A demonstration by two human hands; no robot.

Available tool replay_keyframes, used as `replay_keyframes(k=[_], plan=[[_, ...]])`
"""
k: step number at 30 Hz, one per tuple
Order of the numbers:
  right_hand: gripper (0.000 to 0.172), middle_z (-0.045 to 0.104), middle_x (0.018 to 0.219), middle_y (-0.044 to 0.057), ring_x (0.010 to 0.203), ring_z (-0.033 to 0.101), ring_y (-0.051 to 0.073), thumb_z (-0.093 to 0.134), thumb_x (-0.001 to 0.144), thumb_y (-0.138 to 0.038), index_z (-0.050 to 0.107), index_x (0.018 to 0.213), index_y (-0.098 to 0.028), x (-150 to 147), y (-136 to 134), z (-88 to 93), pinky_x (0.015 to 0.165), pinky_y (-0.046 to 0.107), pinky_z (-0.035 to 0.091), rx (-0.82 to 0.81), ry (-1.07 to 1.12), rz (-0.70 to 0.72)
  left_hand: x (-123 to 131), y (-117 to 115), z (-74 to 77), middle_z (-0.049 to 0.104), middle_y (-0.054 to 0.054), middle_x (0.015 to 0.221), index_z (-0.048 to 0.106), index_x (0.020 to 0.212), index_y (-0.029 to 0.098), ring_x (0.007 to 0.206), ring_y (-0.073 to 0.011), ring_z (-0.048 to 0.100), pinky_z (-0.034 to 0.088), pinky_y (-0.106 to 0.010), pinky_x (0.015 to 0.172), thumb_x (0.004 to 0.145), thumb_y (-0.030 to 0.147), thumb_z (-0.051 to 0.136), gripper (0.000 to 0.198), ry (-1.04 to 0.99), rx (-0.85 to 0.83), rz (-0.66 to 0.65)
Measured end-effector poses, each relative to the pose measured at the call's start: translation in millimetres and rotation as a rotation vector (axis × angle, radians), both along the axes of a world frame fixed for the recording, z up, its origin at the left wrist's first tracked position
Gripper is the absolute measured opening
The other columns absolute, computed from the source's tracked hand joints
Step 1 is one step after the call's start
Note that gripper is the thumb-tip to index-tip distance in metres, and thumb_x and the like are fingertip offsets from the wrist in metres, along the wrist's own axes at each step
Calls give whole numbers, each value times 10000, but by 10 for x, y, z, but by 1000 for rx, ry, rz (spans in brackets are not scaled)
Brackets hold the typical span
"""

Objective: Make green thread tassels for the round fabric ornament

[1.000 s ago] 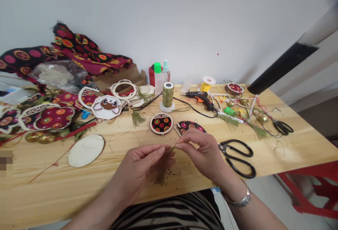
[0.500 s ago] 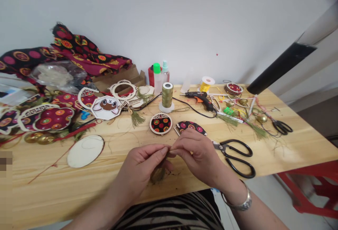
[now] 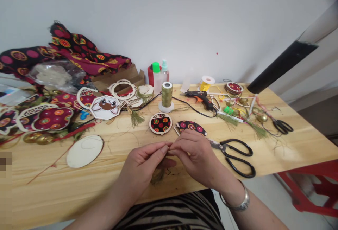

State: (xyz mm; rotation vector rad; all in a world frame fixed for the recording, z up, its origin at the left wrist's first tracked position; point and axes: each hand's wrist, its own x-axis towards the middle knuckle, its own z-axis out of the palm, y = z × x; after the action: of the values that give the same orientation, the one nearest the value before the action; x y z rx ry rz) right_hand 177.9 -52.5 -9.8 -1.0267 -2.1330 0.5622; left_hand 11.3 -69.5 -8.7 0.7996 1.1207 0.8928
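Near the front edge of the table, my left hand [image 3: 145, 161] is closed, thumb against fingers, on an olive-green thread tassel [image 3: 157, 176] whose strands hang below it. My right hand [image 3: 196, 156] pinches at the tassel's top, fingertips meeting the left ones; what lies in that pinch is too small to make out. Just beyond the hands lie a round wooden-framed ornament [image 3: 160, 123] with patterned fabric and a fan-shaped fabric piece [image 3: 191, 127], partly behind my right hand. Black-handled scissors [image 3: 224, 147] lie to the right of that hand.
An olive thread spool [image 3: 167, 96] stands at mid-table, with bottles [image 3: 156, 78] behind it. A glue gun [image 3: 199, 99] and a yellow spool [image 3: 205, 85] are at the back right. Ornaments [image 3: 105, 107] and fabric [image 3: 87, 52] crowd the left. A white oval [image 3: 85, 151] lies front left.
The fingertips have shifted slightly at the pinch, and less of the tassel shows below my left hand. Things on the table stay where they were; the view has moved a little.
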Motion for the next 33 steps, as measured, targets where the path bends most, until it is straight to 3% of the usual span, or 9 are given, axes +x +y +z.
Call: replay_keyframes(k=[14, 21, 25, 30, 33], plan=[[171, 620, 615, 3, 625, 538, 125, 584, 787, -90, 688, 691, -187, -95, -13, 6, 605, 246, 407, -211, 94, -136, 2, -83, -33, 704, -70, 1047, 675, 1104, 225, 859, -234, 651, 508, -335, 754, 863, 340, 515, 312, -107, 34, -66], [166, 650, 618, 2, 603, 556, 119, 597, 774, -126, 664, 629, -171, -128, -23, -16, 601, 240, 412, -373, 132, -218, -4, -99, 89, 676, -29, 1106, 583, 1223, 284, 901, -215, 616, 475, -302, 798, 905, 379, 401, 378, 123, 219, -232], [170, 653, 613, -15, 576, 566, 99, 555, 765, -99, 656, 647, -167, -150, -31, 4, 581, 207, 422, -475, 250, -173, -20, -111, 97, 665, -20, 1124, 620, 1177, 274, 995, -220, 578, 413, -312, 912, 903, 359, 419, 350, 217, 284, -245], [157, 639, 593, -3, 575, 552, 105, 555, 754, -138, 651, 630, -141, -132, -9, 14, 571, 203, 424, -541, 322, -176, -5, -93, -30, 674, -73, 1078, 643, 1143, 230, 935, -238, 609, 484, -338, 783, 905, 361, 418, 353, -74, 85, -151], [164, 619, 570, -5, 564, 529, 99, 569, 747, -160, 643, 604, -132, -110, 12, 22, 566, 201, 408, -556, 323, -200, 29, -54, -27, 690, -116, 1006, 673, 1086, 166, 862, -233, 632, 500, -338, 726, 880, 319, 489, 316, -232, -33, -81]])
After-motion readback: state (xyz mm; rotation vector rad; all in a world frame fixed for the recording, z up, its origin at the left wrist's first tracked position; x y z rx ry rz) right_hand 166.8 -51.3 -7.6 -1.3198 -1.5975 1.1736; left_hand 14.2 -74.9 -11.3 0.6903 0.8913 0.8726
